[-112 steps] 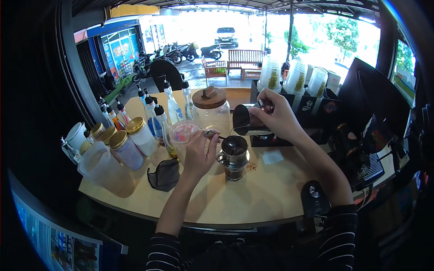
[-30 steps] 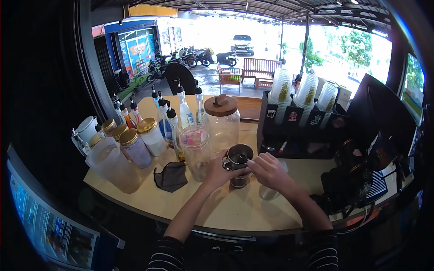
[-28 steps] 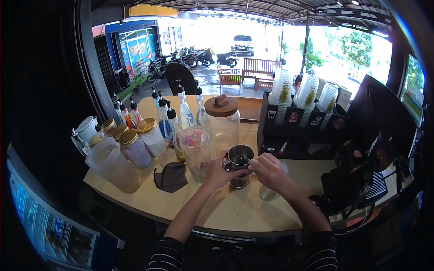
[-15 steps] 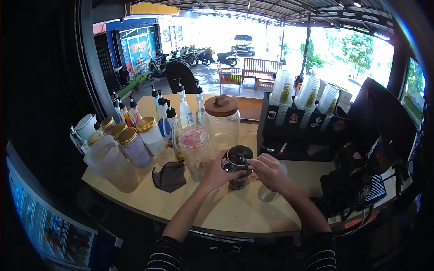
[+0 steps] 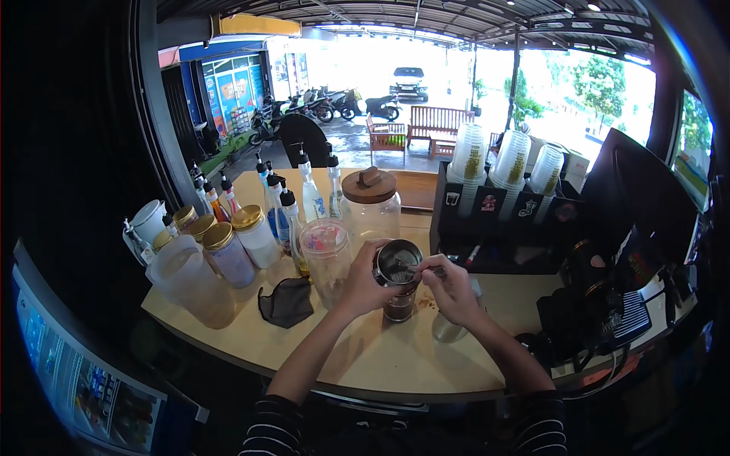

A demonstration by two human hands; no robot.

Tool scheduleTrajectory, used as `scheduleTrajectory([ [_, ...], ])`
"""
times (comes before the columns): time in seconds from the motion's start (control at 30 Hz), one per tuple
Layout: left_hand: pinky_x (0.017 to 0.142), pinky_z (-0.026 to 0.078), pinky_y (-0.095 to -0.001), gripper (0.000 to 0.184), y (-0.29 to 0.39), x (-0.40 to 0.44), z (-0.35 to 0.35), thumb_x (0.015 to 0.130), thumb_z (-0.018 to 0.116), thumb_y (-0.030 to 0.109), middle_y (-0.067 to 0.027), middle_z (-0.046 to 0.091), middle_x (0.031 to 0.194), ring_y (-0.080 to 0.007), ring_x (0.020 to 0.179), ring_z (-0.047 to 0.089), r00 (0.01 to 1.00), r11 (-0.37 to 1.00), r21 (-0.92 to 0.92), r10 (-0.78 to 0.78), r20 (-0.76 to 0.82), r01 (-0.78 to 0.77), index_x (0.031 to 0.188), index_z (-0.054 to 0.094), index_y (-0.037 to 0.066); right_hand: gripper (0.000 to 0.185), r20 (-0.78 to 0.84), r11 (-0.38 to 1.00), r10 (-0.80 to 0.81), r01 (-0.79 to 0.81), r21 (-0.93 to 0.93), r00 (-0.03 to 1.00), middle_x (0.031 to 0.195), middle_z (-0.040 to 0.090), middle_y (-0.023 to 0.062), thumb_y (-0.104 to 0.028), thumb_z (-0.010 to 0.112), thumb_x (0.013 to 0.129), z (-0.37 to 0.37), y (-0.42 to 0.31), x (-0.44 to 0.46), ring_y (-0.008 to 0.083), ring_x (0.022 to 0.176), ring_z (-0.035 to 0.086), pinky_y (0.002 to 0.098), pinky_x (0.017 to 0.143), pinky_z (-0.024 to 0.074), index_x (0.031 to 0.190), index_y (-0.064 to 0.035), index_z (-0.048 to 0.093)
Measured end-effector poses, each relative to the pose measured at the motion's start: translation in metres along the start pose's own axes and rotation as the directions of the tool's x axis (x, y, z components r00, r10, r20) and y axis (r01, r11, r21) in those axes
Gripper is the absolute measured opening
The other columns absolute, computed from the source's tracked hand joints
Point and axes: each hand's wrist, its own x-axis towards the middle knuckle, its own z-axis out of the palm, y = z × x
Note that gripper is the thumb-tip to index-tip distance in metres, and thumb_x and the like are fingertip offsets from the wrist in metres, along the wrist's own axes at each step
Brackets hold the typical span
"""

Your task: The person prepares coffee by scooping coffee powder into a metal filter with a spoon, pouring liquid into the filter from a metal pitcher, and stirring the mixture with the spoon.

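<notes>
My left hand [image 5: 363, 283] is closed around a metal cup [image 5: 389, 247], its mouth tipped towards me. Between the fingertips of my right hand [image 5: 452, 295] is the handle of a spoon [image 5: 409, 267], whose other end is inside the cup. Directly below the cup stands a glass [image 5: 399, 308] with dark brown contents; whether the two touch I cannot tell. A metallic container [image 5: 449, 328] is partly hidden behind my right hand. Close to my left hand is a clear jar [image 5: 325, 262] with small pink packets at its top.
A large wooden-lidded jar [image 5: 370, 209] stands behind the cup. Pump bottles [image 5: 308, 190], gold-lidded jars [image 5: 228, 254], a plastic pitcher [image 5: 190, 281] and a dark cloth item [image 5: 287, 302] occupy the left. Stacked plastic cups [image 5: 509, 159] rise from a black holder [image 5: 502, 220] at the right.
The metal cup has tilted further, so more of its inside faces me. My right hand has shifted slightly, still with the spoon in the cup. The whole view has moved a little.
</notes>
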Motion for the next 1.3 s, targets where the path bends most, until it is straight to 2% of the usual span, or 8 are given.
scheduleTrajectory([
  [0.17,0.092,0.048,-0.0332,0.082,-0.008,0.001,-0.001,0.058,0.086,0.016,-0.0119,0.050,0.116,-0.0258,0.111,0.056,0.999,1.000,0.002,0.026,0.043,-0.026,0.127,0.041,0.006,0.012,-0.043,0.999,-0.052,0.052,-0.018,0.998,0.086,0.063,0.0103,-0.006,0.052,0.093,-0.004,-0.006,0.004,0.0154,0.081,0.064,0.0275,0.071,0.0480,0.102,0.0019,0.055],
  [0.23,0.093,0.048,-0.0332,0.082,-0.005,0.003,-0.005,0.059,0.085,0.016,-0.0116,0.048,0.117,-0.0262,0.113,0.055,0.998,0.999,0.021,0.046,0.048,-0.047,0.128,0.041,0.008,0.014,0.043,0.977,0.043,-0.051,0.206,0.998,0.082,0.062,0.0066,-0.008,0.048,0.096,-0.005,-0.007,0.003,0.0109,0.077,0.059,0.0259,0.070,0.0467,0.104,0.0014,0.055],
  [0.4,0.114,0.020,-0.0509,0.083,-0.006,0.006,-0.011,0.059,0.083,0.019,-0.0103,0.053,0.123,-0.0318,0.117,0.052,0.985,0.997,0.054,0.045,0.168,-0.054,0.129,0.040,0.012,0.018,0.126,0.974,0.072,-0.097,0.203,0.989,0.080,0.061,0.0046,-0.010,0.046,0.097,-0.016,-0.009,0.004,0.0086,0.076,0.056,0.0244,0.069,0.0459,0.106,0.0013,0.056],
  [0.5,0.115,0.007,-0.0547,0.083,-0.004,0.007,-0.014,0.059,0.082,0.022,-0.0088,0.055,0.126,-0.0316,0.118,0.052,0.981,0.995,0.084,0.037,0.189,-0.054,0.130,0.040,0.013,0.017,0.181,0.987,0.050,-0.077,0.143,0.982,0.077,0.062,0.0067,-0.009,0.048,0.095,-0.024,-0.015,0.013,0.0100,0.073,0.059,0.0253,0.066,0.0469,0.103,0.0016,0.058],
  [0.77,0.114,0.011,-0.0554,0.082,0.010,0.013,-0.024,0.062,0.081,0.024,-0.0093,0.051,0.132,-0.0296,0.120,0.051,0.943,0.927,0.320,0.086,0.321,-0.194,0.132,0.038,0.015,0.020,0.497,0.984,0.049,0.043,-0.171,0.867,0.073,0.064,0.0160,-0.013,0.052,0.093,-0.056,-0.044,0.060,0.0241,0.066,0.064,0.0331,0.065,0.0503,0.094,0.0036,0.062],
  [0.87,0.114,0.012,-0.0556,0.083,0.009,0.011,-0.019,0.062,0.081,0.024,-0.0091,0.051,0.132,-0.0295,0.121,0.050,0.949,0.924,0.326,0.100,0.299,-0.201,0.132,0.038,0.016,0.017,0.556,0.987,0.002,0.087,-0.134,0.831,0.065,0.059,0.0081,-0.012,0.052,0.093,-0.045,-0.033,0.064,0.0155,0.060,0.059,0.0294,0.061,0.0473,0.093,0.0021,0.063],
  [1.23,0.113,0.014,-0.0562,0.083,0.012,-0.004,-0.013,0.062,0.082,0.024,-0.0069,0.052,0.130,-0.0272,0.120,0.051,0.977,0.904,0.397,0.086,0.196,-0.159,0.132,0.038,0.015,0.023,0.539,0.999,-0.040,0.053,-0.008,0.841,0.065,0.058,0.0104,-0.016,0.047,0.096,-0.042,-0.027,0.069,0.0163,0.060,0.058,0.0307,0.061,0.0477,0.093,0.0029,0.059],
  [1.3,0.113,0.014,-0.0561,0.082,0.019,-0.001,-0.016,0.063,0.081,0.026,-0.0093,0.053,0.127,-0.0279,0.119,0.052,0.965,0.855,0.479,0.086,0.246,-0.198,0.131,0.038,0.015,0.022,0.632,0.993,-0.048,0.104,-0.052,0.774,0.063,0.059,0.0091,-0.016,0.048,0.095,-0.049,-0.031,0.079,0.0172,0.062,0.061,0.0307,0.062,0.0479,0.093,0.0007,0.062],
])
